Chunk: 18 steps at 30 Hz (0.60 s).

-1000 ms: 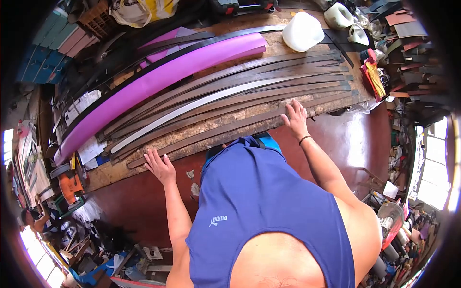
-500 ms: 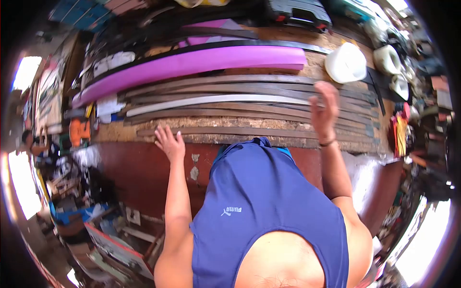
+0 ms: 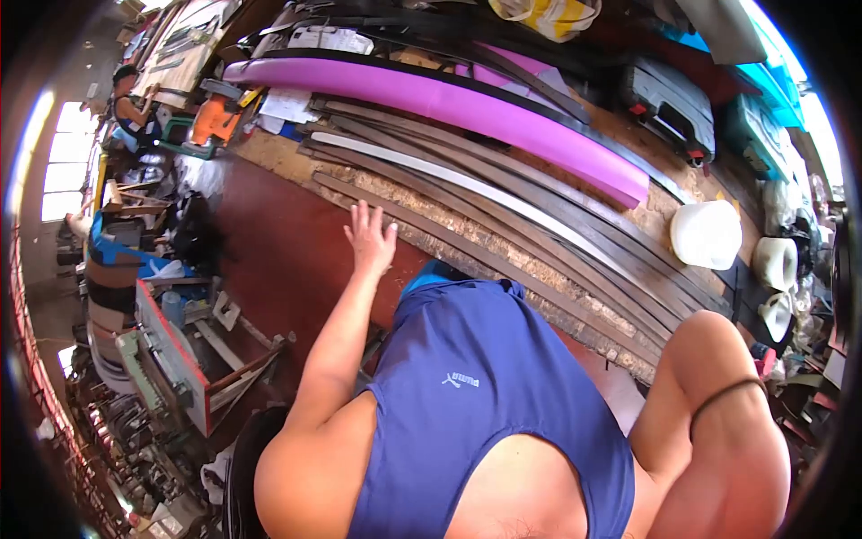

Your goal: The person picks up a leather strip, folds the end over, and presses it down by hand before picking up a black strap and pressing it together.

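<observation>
My left hand (image 3: 370, 241) is open with its fingers spread. Its fingertips lie at the front edge of the wooden bench (image 3: 422, 195), over or beside the nearest long brown strip (image 3: 476, 254); contact is hard to tell. Nothing is in that hand. My right arm (image 3: 732, 431) is bent sharply, elbow forward, with a dark band around the forearm. The right hand itself is beyond the lower edge of the picture. Several flat brown strips (image 3: 575, 244) and one whitish strip (image 3: 485, 191) lie lengthwise on the bench.
Behind the strips lies a long purple roll (image 3: 449, 112). A white tub (image 3: 707, 235) stands at the bench's right end, a dark tool case (image 3: 667, 108) further back. An orange tool (image 3: 214, 121) sits at the far left, near another person (image 3: 133, 112). A red-edged board (image 3: 175, 355) leans below left.
The view has turned, so the bench now slants down to the right. My right hand has left the space over the strips and gone out of view as the arm folded back. The left hand stays open.
</observation>
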Tool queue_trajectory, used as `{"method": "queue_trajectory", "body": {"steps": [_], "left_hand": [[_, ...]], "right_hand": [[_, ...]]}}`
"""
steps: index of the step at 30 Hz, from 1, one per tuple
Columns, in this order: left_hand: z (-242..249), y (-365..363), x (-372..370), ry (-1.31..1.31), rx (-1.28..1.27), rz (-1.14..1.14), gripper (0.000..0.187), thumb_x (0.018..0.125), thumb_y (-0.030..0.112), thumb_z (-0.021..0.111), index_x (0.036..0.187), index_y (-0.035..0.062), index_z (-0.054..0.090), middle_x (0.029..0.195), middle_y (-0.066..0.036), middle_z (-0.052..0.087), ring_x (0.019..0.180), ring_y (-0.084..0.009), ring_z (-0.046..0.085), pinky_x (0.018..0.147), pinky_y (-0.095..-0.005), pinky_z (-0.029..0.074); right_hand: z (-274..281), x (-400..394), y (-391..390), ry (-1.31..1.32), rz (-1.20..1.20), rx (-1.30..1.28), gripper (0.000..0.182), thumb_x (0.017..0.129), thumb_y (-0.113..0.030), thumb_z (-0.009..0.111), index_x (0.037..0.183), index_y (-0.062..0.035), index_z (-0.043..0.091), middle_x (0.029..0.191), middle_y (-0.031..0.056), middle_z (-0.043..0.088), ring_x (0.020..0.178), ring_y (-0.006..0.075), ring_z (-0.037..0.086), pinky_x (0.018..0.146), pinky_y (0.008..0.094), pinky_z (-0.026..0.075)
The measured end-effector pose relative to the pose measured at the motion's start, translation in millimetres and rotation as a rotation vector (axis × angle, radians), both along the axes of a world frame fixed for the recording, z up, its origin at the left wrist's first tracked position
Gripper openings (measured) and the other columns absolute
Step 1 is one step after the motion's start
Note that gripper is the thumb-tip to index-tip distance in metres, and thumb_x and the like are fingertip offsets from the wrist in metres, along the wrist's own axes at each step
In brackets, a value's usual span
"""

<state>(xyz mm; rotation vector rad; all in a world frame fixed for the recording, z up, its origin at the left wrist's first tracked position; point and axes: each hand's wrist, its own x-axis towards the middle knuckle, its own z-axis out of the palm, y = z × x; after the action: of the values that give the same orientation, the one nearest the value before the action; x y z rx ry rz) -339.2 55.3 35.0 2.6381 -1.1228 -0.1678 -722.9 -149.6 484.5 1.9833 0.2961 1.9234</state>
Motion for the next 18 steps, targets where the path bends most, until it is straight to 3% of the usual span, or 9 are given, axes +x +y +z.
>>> {"method": "queue_trajectory", "body": {"steps": [1,4,8,9,12,13,15,16,18], "left_hand": [[-0.3,-4.0,11.6,0.002,-0.029,0.0,0.056,0.095,0.035,0.066,0.142,0.0077,0.054,0.165,-0.02,0.027,0.155,-0.0398,0.018,0.116,-0.072,0.018],[11.4,-28.4,49.4,-0.027,-0.111,-0.025,0.052,0.095,0.034,0.067,0.139,0.0076,0.058,0.163,-0.02,0.03,0.154,-0.0389,0.02,0.116,-0.0714,0.019],[25.0,-80.3,105.3,-0.044,-0.217,-0.143,0.048,0.094,0.033,0.068,0.135,0.0082,0.061,0.162,-0.018,0.033,0.152,-0.0381,0.025,0.115,-0.07,0.022],[31.6,-97.1,120.5,-0.044,-0.256,-0.167,0.047,0.094,0.032,0.068,0.134,0.0082,0.061,0.161,-0.018,0.034,0.152,-0.0379,0.025,0.115,-0.0697,0.023],[34.3,-142.4,159.0,-0.024,-0.353,-0.201,0.047,0.093,0.031,0.069,0.133,0.008,0.062,0.16,-0.017,0.036,0.151,-0.037,0.027,0.115,-0.0687,0.025],[43.2,-159.1,167.5,-0.001,-0.38,-0.212,0.047,0.092,0.03,0.07,0.133,0.0077,0.062,0.158,-0.017,0.038,0.151,-0.0361,0.029,0.114,-0.069,0.026],[50.0,-191.8,185.6,-0.008,-0.399,-0.253,0.047,0.092,0.028,0.071,0.133,0.0083,0.062,0.152,-0.016,0.044,0.147,-0.035,0.034,0.113,-0.0641,0.03],[50.7,-209.3,199.0,-0.007,-0.401,-0.273,0.047,0.091,0.028,0.071,0.133,0.0085,0.062,0.15,-0.016,0.046,0.145,-0.0347,0.036,0.113,-0.0619,0.031],[45.4,-242.3,225.1,-0.033,-0.519,-0.288,0.039,0.09,0.024,0.071,0.125,0.0089,0.065,0.139,-0.012,0.055,0.135,-0.0329,0.047,0.109,-0.0567,0.036]], "right_hand": [[-4.5,36.0,-9.5,-0.165,0.1,-0.044,0.042,0.106,-0.041,0.046,0.133,-0.0131,0.061,0.144,0.0006,0.059,0.136,0.0222,0.048,0.119,0.0494,0.031],[-9.8,83.7,-5.9,-0.177,0.04,-0.006,0.044,0.105,-0.044,0.045,0.135,-0.0154,0.06,0.144,-0.0008,0.059,0.136,0.023,0.049,0.121,0.0526,0.026],[21.9,105.1,17.4,0.125,-0.087,-0.041,0.048,0.105,-0.043,0.044,0.139,-0.0109,0.056,0.15,0.0046,0.055,0.141,0.0264,0.045,0.123,0.0571,0.02],[29.7,167.2,7.4,-0.252,0.223,-0.215,0.047,0.105,-0.039,0.044,0.14,-0.0083,0.054,0.152,0.007,0.053,0.144,0.0271,0.041,0.122,0.0608,0.018],[15.7,208.0,26.0,-0.129,0.005,-0.121,0.047,0.105,-0.038,0.043,0.141,-0.0087,0.052,0.156,0.0066,0.048,0.146,0.0264,0.037,0.122,0.0629,0.015],[5.4,231.4,20.0,-0.168,0.042,-0.152,0.048,0.105,-0.038,0.042,0.145,-0.0116,0.049,0.162,0.0057,0.039,0.151,0.0252,0.03,0.121,0.0657,0.01],[-26.7,250.3,4.7,-0.142,0.049,-0.152,0.035,0.108,-0.039,0.038,0.132,-0.0171,0.053,0.14,0.0042,0.048,0.138,0.0179,0.036,0.117,0.0552,0.019],[-39.5,265.6,-0.2,0.016,0.443,-0.13,0.049,0.106,-0.039,0.041,0.15,-0.02,0.044,0.165,0.0059,0.034,0.155,0.0253,0.022,0.12,0.07,0.006],[-81.1,234.7,-25.6,0.297,0.036,0.033,0.027,0.106,-0.032,0.044,0.111,-0.0104,0.059,0.108,0.0037,0.063,0.115,0.0114,0.053,0.113,0.0432,0.035]]}}
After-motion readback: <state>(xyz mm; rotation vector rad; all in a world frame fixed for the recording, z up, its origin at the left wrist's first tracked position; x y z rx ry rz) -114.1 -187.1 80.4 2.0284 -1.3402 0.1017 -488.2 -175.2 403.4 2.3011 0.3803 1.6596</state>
